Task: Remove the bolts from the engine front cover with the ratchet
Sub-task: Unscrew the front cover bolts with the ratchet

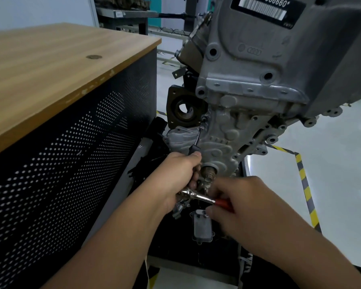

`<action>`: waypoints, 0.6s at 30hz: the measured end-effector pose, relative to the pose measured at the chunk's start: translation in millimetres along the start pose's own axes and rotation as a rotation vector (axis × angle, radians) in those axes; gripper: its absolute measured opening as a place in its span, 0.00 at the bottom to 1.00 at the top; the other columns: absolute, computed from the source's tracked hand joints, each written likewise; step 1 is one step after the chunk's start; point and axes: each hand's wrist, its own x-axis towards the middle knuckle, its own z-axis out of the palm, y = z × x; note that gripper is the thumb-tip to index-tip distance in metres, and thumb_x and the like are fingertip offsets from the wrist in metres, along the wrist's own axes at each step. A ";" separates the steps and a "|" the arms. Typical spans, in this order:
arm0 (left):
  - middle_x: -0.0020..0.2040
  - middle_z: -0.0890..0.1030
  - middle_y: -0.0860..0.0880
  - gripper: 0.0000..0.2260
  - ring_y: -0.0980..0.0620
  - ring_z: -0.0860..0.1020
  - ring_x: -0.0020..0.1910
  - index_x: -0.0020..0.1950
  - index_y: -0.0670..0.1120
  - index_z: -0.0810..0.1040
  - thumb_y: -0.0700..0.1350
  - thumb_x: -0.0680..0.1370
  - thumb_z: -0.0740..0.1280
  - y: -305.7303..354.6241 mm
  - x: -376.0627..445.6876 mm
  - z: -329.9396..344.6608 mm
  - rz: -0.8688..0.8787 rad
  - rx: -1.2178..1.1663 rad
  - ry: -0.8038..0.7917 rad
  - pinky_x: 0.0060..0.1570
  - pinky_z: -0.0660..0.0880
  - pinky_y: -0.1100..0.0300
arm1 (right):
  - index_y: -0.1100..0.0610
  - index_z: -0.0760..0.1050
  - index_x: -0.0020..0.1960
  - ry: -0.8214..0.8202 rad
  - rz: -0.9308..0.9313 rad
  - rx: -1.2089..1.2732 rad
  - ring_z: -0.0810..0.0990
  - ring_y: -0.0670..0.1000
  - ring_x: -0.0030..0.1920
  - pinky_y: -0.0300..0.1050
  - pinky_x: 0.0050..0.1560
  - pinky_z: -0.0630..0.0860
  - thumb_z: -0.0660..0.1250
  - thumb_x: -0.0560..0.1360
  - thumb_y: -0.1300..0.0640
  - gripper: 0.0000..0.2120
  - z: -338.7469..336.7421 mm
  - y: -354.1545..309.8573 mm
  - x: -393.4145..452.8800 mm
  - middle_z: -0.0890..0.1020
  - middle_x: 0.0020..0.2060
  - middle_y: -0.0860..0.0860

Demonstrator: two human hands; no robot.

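The grey cast engine front cover (223, 134) faces me on the engine, with several bolt holes along its edges. A chrome ratchet (198, 197) with a red handle lies across below the crank end (209, 171). My left hand (179, 178) grips the ratchet head together with a black-handled long extension (198, 136) whose tip sits on a bolt (204, 118) at the cover's left edge. My right hand (242, 207) grips the red handle. The ratchet's head is partly hidden by my left fingers.
A wooden-topped workbench (50, 65) with a black perforated side panel stands close on the left. The engine's upper housing (269, 49) hangs above. A small grey part (202, 226) lies below the hands. Yellow-black tape (304, 180) marks the glossy floor on the right.
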 end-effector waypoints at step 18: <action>0.27 0.69 0.50 0.12 0.57 0.62 0.19 0.42 0.44 0.72 0.47 0.83 0.66 19.7 7.7 -2.0 -0.187 -0.426 -0.214 0.18 0.64 0.66 | 0.43 0.80 0.42 0.397 0.038 0.252 0.81 0.41 0.35 0.34 0.34 0.73 0.72 0.69 0.37 0.11 14.1 9.8 -15.9 0.82 0.33 0.38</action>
